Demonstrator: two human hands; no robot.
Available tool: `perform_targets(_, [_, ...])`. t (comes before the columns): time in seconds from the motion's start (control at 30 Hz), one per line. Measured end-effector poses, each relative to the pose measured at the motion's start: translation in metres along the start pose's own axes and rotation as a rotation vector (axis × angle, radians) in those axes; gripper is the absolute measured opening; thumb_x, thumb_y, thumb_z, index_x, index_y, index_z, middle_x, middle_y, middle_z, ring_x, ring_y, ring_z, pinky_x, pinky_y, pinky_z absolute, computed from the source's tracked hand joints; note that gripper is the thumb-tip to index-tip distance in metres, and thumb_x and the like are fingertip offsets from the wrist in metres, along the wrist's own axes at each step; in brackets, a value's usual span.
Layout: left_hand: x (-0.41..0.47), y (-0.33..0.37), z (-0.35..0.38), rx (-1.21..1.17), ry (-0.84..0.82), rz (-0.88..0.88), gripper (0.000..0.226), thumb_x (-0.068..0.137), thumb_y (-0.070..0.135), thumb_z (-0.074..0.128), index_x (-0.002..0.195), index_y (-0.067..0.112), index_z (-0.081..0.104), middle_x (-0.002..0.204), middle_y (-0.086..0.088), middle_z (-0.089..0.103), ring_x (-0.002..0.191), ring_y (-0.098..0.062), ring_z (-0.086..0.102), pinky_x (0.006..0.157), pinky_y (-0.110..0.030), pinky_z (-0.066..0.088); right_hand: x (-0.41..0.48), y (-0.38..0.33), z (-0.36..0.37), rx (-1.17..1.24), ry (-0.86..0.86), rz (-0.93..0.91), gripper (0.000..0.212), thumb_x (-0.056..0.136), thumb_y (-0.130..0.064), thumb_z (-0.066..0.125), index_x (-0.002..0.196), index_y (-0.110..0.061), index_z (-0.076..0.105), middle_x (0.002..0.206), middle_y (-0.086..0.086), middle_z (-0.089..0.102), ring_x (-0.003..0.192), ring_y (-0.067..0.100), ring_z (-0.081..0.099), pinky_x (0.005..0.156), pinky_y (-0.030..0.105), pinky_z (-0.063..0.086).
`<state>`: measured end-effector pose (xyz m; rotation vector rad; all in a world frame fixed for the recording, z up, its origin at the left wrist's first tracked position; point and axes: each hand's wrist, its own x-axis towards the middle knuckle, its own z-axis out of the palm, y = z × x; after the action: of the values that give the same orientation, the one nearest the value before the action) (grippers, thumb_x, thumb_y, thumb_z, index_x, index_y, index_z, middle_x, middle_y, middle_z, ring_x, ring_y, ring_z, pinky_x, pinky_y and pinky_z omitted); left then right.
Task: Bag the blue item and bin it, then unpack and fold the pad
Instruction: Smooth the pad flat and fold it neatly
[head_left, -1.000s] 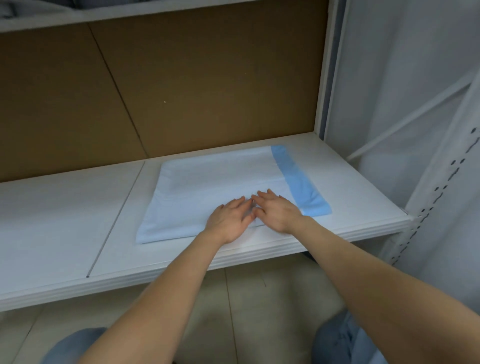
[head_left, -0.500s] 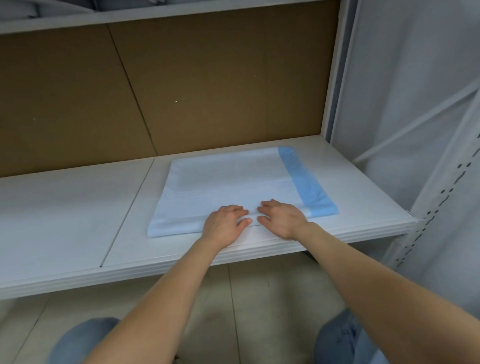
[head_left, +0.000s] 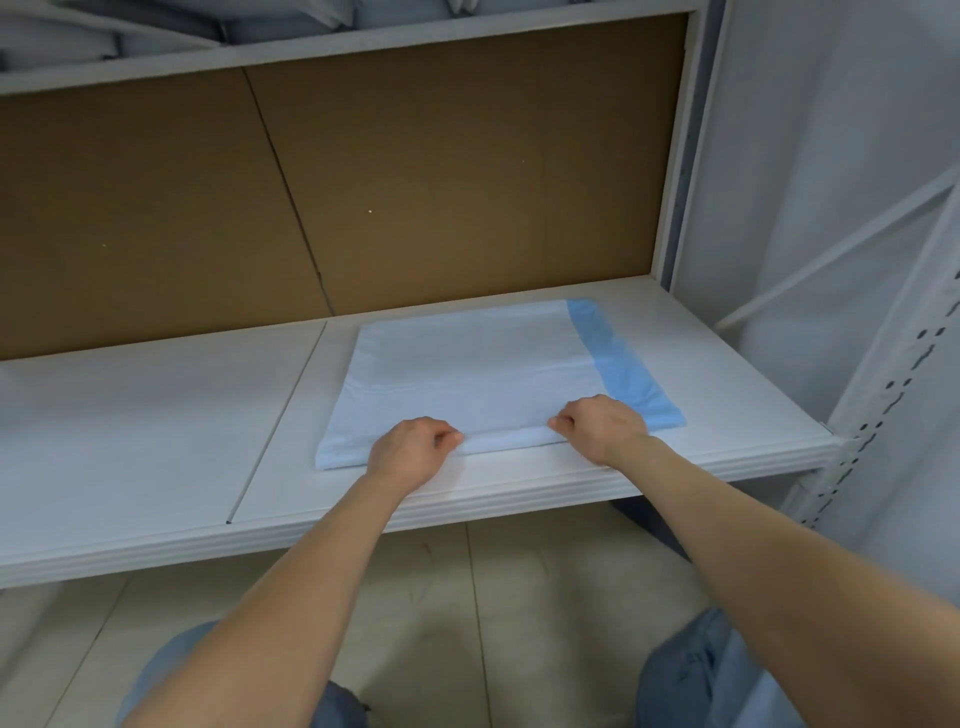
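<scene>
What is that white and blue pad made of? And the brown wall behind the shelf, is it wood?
The pad looks like thin, soft paper or fleece, matt white, with a smoother blue band, maybe plastic film; it lies flat and creases under both hands. The brown back panel looks like cardboard or pressed fibreboard: dull, flat, no wood grain, with a seam. The shelf seems to be painted metal, slightly glossy.

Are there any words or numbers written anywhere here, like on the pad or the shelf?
None: no words, numbers or labels show anywhere.
The pad is plain white with a blue strip.
The shelf and the brown backboard are blank.
The upright post has only punched holes, not writing.
</scene>
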<state>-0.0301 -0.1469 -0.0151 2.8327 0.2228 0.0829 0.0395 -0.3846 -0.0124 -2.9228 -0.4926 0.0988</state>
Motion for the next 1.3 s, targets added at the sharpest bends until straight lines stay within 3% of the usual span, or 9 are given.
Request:
perform_targets(0.1, [-0.008,-0.024,-0.007,0.055,0.071,-0.081,0.037,0.099,0.044,0.037,0.112,0.027,0.067,0.119,0.005,0.064,0.107,-0.020,0.059,0.079,-0.029,0.046,-0.005,0.012,0.002,-0.038,0.032,0.043,0.047,0.101,-0.046,0.026,0.112,-0.017,0.061,0.112,0.007,0.064,0.106,0.027,0.058,0.075,0.031,0.039])
perform_targets(0.33, [-0.019,-0.060,-0.020,0.196,0.058,-0.169,0.042,0.100,0.045,0.030,0.112,0.021,0.063,0.119,-0.002,0.063,0.108,-0.023,0.059,0.083,-0.030,0.045,-0.004,0.029,-0.003,-0.039,0.013,0.130,0.049,0.100,-0.049,0.026,0.107,-0.017,0.062,0.110,0.006,0.063,0.103,0.026,0.058,0.077,0.033,0.040])
perform_targets(0.57, [-0.016,-0.054,-0.029,0.390,-0.101,-0.157,0.065,0.090,0.067,0.032,0.139,0.025,0.044,0.142,0.003,0.047,0.128,-0.019,0.048,0.099,-0.034,0.042,-0.002,0.017,-0.014,-0.071,-0.056,0.167,0.053,0.099,-0.053,0.028,0.113,-0.014,0.060,0.117,0.007,0.061,0.107,0.026,0.057,0.081,0.033,0.041])
perform_targets(0.67, [-0.012,-0.042,-0.032,0.370,-0.177,-0.055,0.064,0.091,0.064,0.037,0.147,0.034,0.030,0.153,0.007,0.031,0.138,-0.016,0.036,0.106,-0.035,0.036,0.000,0.001,-0.020,-0.057,-0.136,0.036,0.065,0.090,-0.067,0.036,0.129,-0.018,0.052,0.135,0.004,0.050,0.122,0.024,0.050,0.096,0.037,0.042])
perform_targets(0.77, [-0.009,-0.032,-0.025,0.291,-0.192,0.035,0.053,0.095,0.054,0.041,0.146,0.042,0.030,0.156,0.011,0.024,0.142,-0.014,0.029,0.110,-0.032,0.031,-0.003,-0.017,-0.016,0.003,-0.184,-0.145,0.059,0.091,-0.054,0.051,0.144,-0.031,0.039,0.153,-0.006,0.033,0.139,0.018,0.033,0.110,0.035,0.031])
perform_targets(0.87, [-0.003,-0.027,-0.023,0.323,-0.165,0.055,0.046,0.098,0.046,0.041,0.143,0.041,0.036,0.154,0.009,0.030,0.140,-0.016,0.033,0.108,-0.031,0.033,0.001,-0.018,-0.010,0.016,-0.129,-0.187,0.041,0.097,-0.038,0.049,0.138,-0.036,0.048,0.146,-0.009,0.043,0.134,0.018,0.039,0.106,0.031,0.034])
perform_targets(1.3, [0.011,-0.024,-0.024,0.325,-0.165,0.062,0.041,0.096,0.038,0.050,0.137,0.038,0.047,0.143,0.008,0.048,0.130,-0.018,0.045,0.102,-0.030,0.040,0.010,-0.012,-0.016,-0.050,-0.093,-0.195,0.032,0.095,-0.032,0.049,0.125,-0.039,0.060,0.125,-0.008,0.062,0.115,0.019,0.054,0.088,0.027,0.043])
